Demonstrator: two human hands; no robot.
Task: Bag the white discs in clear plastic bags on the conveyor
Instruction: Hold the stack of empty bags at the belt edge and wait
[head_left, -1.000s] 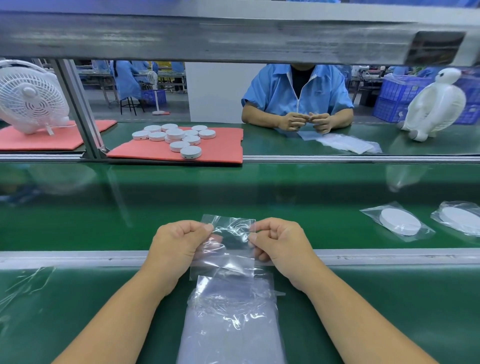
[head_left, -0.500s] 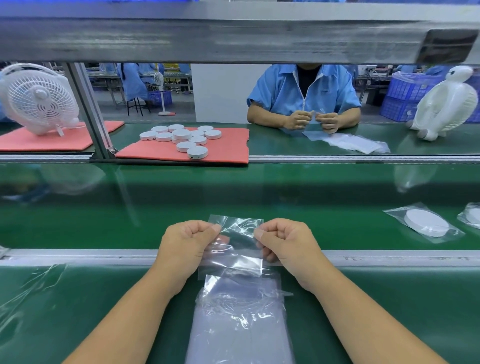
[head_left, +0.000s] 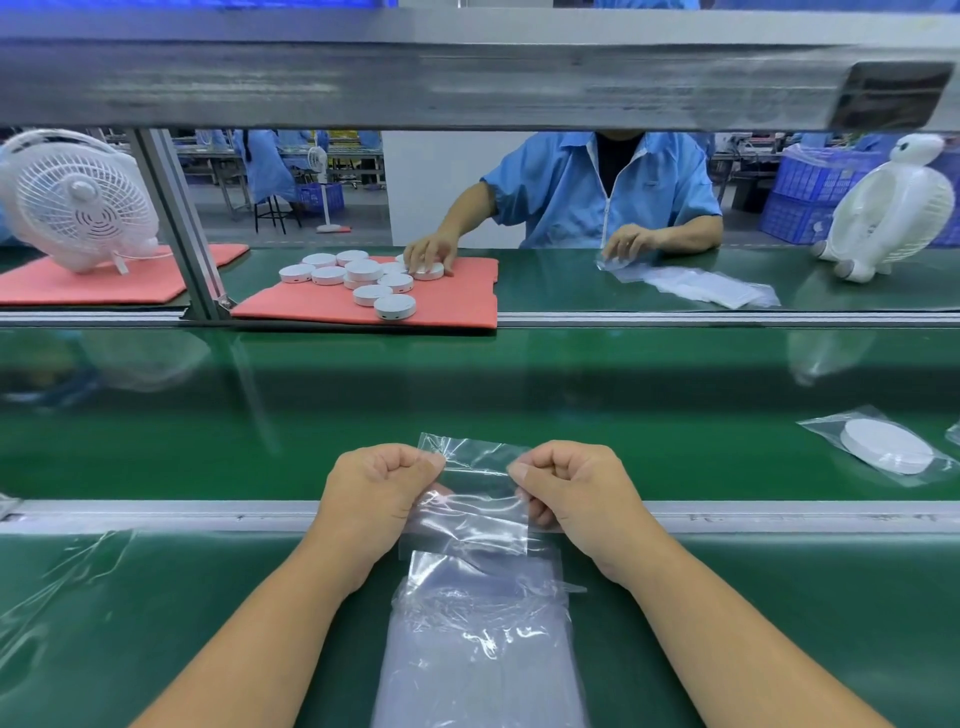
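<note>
Head view, station report.

— Inspector: State the hands.

— Operator: Left hand (head_left: 382, 488) and right hand (head_left: 571, 486) are both raised over the near rail (head_left: 156, 514). Each has its fingers curled and pinches one top corner of a single clear plastic bag (head_left: 475, 499) between thumb and fingers. The bag hangs stretched between them, with no disc visible inside it.

— Inspector: Stock?

— Operator: A stack of clear bags (head_left: 478, 644) lies on the green bench (head_left: 779, 597) directly below the held bag, between the forearms.

— Inspector: Discs?

— Operator: One bagged white disc (head_left: 885, 447) lies on the conveyor belt (head_left: 467, 384), well to the right of the hands. A second bag edge (head_left: 953, 432) shows at the frame border; its contents cannot be told. Loose white discs (head_left: 363, 278) sit in a cluster on the pink foam mat (head_left: 457, 301) on the far side.

— Inspector: Others present?

— Operator: A person in a blue shirt (head_left: 597, 192) sits opposite, one hand on a disc at the mat, the other resting on loose bags (head_left: 696, 283). A white desk fan (head_left: 78, 200) stands far left; a white figure-shaped fan (head_left: 888, 208) far right.
</note>
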